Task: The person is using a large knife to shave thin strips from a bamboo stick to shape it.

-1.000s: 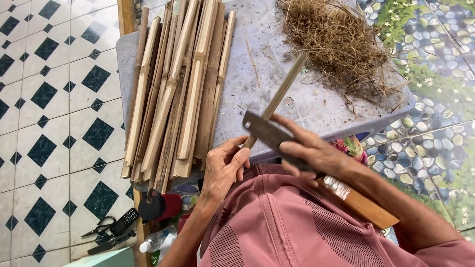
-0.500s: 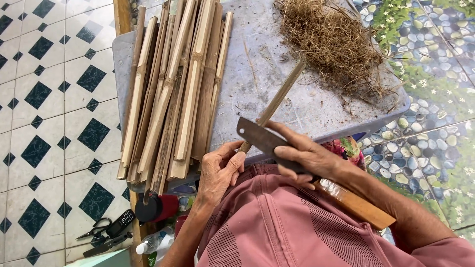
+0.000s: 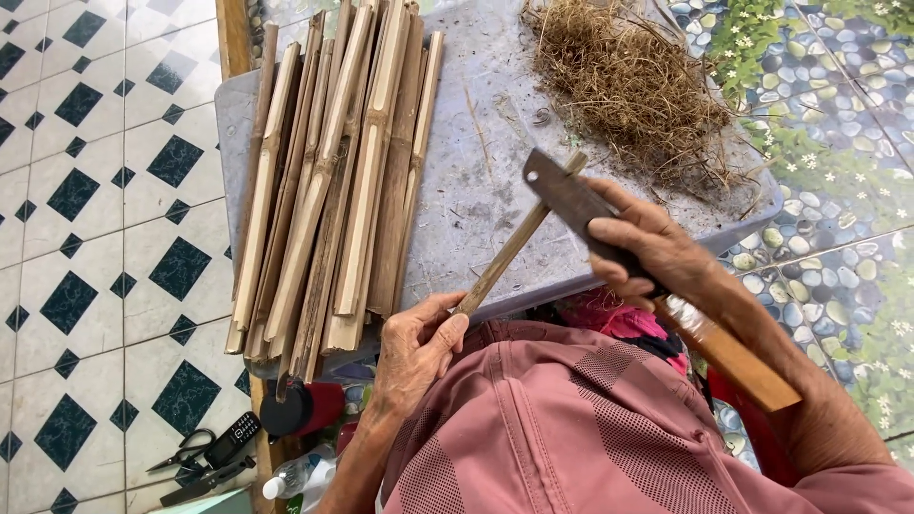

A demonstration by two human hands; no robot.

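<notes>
My left hand grips the near end of a thin bamboo stick that slants up to the right over the grey table. My right hand holds a broad-bladed knife with a long wooden handle. The blade's tip lies against the far end of the stick. A stack of split bamboo slats lies on the table to the left of my left hand.
A heap of dry fibrous shavings sits at the table's far right. On the tiled floor at lower left lie scissors, a small dark device, a red and black flask and a plastic bottle. A pebble-patterned mat is at right.
The knife has slid up along the stick from near my left hand to its far end. My right hand moved up and to the right with it.
</notes>
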